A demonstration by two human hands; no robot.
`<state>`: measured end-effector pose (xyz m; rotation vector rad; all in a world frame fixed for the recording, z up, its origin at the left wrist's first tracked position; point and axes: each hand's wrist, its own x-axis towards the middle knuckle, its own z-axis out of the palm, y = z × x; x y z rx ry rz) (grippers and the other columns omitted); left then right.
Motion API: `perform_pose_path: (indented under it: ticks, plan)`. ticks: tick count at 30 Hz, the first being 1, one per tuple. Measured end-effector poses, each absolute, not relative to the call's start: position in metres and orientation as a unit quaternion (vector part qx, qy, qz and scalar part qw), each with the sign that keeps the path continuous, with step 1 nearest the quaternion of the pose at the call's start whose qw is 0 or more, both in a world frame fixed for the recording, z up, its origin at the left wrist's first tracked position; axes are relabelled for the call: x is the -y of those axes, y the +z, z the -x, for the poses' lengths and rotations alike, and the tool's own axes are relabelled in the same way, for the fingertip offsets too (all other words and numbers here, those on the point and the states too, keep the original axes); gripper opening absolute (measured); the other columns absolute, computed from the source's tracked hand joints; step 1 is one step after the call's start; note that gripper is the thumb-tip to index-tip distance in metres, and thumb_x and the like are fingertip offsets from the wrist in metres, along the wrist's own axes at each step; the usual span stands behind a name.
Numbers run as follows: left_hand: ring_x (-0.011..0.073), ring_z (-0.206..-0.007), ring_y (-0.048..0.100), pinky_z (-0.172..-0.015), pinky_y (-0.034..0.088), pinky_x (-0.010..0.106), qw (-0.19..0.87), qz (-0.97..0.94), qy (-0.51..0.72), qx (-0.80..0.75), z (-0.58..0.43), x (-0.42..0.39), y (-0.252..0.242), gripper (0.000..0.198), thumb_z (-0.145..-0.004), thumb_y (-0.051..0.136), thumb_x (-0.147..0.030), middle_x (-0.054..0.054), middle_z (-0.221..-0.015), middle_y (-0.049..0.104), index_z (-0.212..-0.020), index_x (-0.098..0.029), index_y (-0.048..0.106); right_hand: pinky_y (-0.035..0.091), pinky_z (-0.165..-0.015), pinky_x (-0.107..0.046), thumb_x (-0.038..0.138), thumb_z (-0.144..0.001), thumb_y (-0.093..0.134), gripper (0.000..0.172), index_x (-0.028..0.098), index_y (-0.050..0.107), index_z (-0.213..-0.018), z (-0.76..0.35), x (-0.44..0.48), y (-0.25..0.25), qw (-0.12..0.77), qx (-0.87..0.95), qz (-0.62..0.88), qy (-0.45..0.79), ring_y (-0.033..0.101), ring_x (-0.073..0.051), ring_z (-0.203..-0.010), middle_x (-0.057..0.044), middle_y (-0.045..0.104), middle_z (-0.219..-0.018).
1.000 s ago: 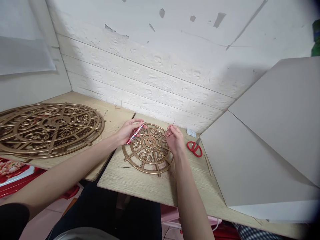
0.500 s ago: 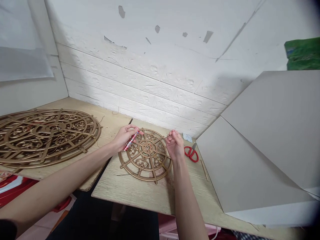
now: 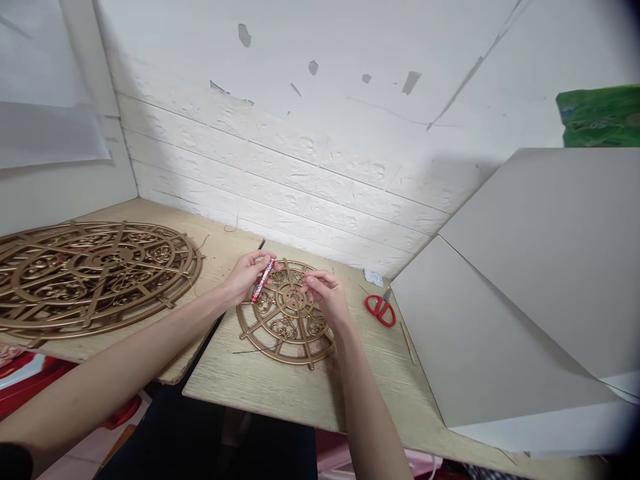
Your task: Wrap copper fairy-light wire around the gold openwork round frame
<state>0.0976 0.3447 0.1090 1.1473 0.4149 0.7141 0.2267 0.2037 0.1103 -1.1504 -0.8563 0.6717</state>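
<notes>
A round gold openwork disc [image 3: 311, 365] lies on the board in front of me. My left hand [image 3: 250, 275] is closed on a red and white tube [image 3: 263, 281], held slanted above the disc's upper left edge. My right hand [image 3: 325, 293] hovers over the disc's upper right part, its thumb and fingertips pinched together near the centre; what they hold, if anything, is too small to make out. Thin threads or wires cross the disc, and a dark one [image 3: 246, 352] sticks out at its lower left.
Stacked larger gold discs [image 3: 90, 327] lie on the left board. Red-handled scissors [image 3: 380, 311] and a thin stick [image 3: 407, 343] rest at the right, beside large grey panels [image 3: 510, 320]. A white wall [image 3: 280, 180] stands behind; a green packet [image 3: 600, 117] is upper right.
My right hand has moved left, from the disc's right edge towards its centre. The tube in my left hand has turned slightly more upright. The view has shifted a little.
</notes>
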Motion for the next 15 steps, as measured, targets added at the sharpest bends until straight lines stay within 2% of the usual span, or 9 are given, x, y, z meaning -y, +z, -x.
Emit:
perform_pose_path:
  ticks: [3,6,9,15]
  plan:
    - [0.0115,-0.055,0.056,-0.049,0.051,0.024,0.773,-0.536,0.297,-0.163,-0.097,-0.344,0.107,0.026,-0.072,0.067,-0.033,0.004,-0.068,0.063,-0.087,-0.014,0.059,0.043,-0.052,-0.024,0.03,-0.066,0.073,0.016,0.02,0.071,-0.078,-0.221,-0.208,0.105,0.661,0.417,0.54,0.312,0.057,-0.012,-0.055,0.0,0.065,-0.061]
    - [0.01,-0.052,0.053,-0.045,0.047,0.022,0.778,-0.561,0.259,-0.116,-0.096,-0.34,0.106,0.03,-0.071,0.067,-0.036,0.002,-0.068,0.061,-0.091,-0.015,0.058,0.045,-0.056,-0.025,0.03,-0.065,0.074,0.018,0.02,0.071,-0.08,-0.215,-0.213,0.102,0.651,0.428,0.542,0.316,0.057,-0.012,-0.057,0.0,0.066,-0.063]
    - [0.0085,-0.051,0.051,-0.044,0.042,0.019,0.769,-0.583,0.245,-0.096,-0.096,-0.336,0.106,0.032,-0.071,0.068,-0.036,0.002,-0.07,0.061,-0.093,-0.015,0.057,0.045,-0.056,-0.025,0.03,-0.065,0.074,0.019,0.019,0.07,-0.08,-0.212,-0.217,0.099,0.661,0.428,0.529,0.317,0.057,-0.012,-0.058,0.0,0.066,-0.067]
    - [0.0066,-0.052,0.051,-0.05,0.043,0.019,0.778,-0.573,0.242,-0.089,-0.095,-0.336,0.106,0.032,-0.07,0.069,-0.033,0.003,-0.072,0.063,-0.09,-0.011,0.057,0.045,-0.058,-0.023,0.028,-0.069,0.072,0.014,0.02,0.07,-0.08,-0.214,-0.219,0.093,0.709,0.399,0.498,0.301,0.055,-0.009,-0.059,0.0,0.066,-0.073]
